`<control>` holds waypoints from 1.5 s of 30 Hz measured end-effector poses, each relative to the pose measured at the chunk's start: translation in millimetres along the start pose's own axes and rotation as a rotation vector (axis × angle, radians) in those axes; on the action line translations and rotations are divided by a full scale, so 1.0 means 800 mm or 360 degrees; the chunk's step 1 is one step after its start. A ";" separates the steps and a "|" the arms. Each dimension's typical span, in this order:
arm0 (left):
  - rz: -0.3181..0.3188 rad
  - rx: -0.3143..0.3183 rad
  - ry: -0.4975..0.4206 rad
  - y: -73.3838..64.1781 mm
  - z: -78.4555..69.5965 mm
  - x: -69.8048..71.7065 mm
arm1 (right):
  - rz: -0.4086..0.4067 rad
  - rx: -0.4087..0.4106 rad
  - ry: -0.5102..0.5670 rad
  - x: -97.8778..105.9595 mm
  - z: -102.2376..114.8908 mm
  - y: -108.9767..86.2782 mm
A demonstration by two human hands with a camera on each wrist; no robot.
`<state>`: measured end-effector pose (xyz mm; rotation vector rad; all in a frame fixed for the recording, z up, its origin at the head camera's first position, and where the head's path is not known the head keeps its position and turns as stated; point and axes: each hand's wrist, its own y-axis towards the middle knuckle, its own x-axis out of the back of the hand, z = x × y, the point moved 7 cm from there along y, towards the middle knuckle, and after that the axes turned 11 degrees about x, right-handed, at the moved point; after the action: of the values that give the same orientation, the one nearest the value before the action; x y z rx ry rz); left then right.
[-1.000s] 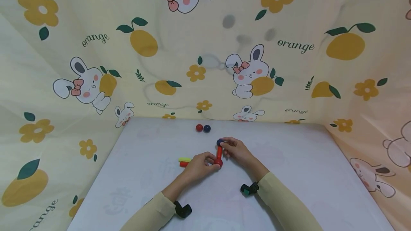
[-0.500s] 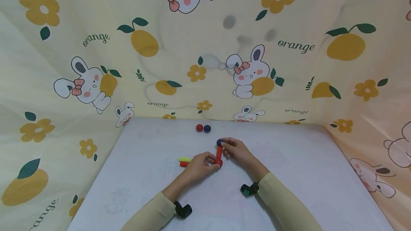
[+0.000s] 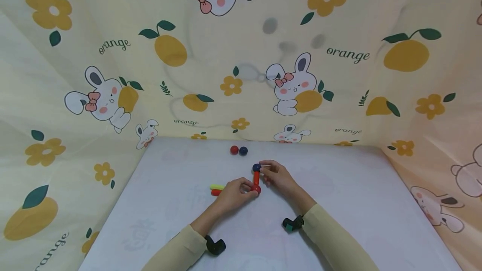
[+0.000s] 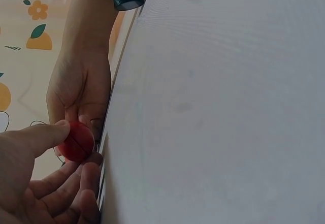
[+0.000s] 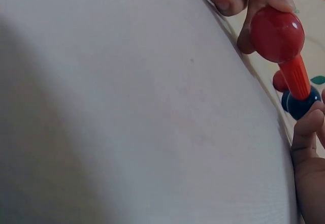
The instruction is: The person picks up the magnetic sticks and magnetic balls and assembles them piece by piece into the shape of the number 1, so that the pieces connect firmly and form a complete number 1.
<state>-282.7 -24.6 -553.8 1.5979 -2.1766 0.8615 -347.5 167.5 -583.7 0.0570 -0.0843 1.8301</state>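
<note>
My left hand (image 3: pixel 234 195) pinches a glossy red ball (image 5: pixel 278 34) between thumb and fingers. A short ridged red rod (image 5: pixel 295 77) runs from that ball to a dark blue ball (image 3: pixel 257 167), so the three make one straight piece. In the head view the piece points away from me, the blue ball at its far end. My right hand (image 3: pixel 278 177) holds the blue ball from the right, with thumb and fingertips at its sides. In the left wrist view the red ball hides the rod and the blue ball.
A yellow-green rod (image 3: pixel 216 187) and a red rod (image 3: pixel 216 193) lie side by side left of my left hand, partly covered by it. A loose red ball (image 3: pixel 234 150) and a dark blue ball (image 3: pixel 243 151) sit near the back edge of the white table (image 3: pixel 339 187).
The joined piece has shifted slightly to the left at its blue end. My right fingers now cover less of the blue ball. My left hand keeps its place on the red ball.
</note>
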 end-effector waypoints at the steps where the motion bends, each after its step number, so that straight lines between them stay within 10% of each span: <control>1: -0.0001 0.0003 -0.0003 0.000 0.000 0.000 | 0.0004 0.0009 -0.0003 0.000 0.000 -0.001; 23: -0.0041 0.0018 -0.0032 0.008 0.000 0.002 | -0.0066 0.0095 -0.0170 0.000 0.005 -0.028; 45: -0.0028 -0.0013 -0.0059 0.007 -0.003 0.005 | 0.0225 0.0270 -0.0326 -0.014 0.022 -0.053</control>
<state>-289.7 -25.2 -551.2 1.6392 -2.1847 0.8230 -304.2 166.1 -566.0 0.3668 -0.0783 1.9647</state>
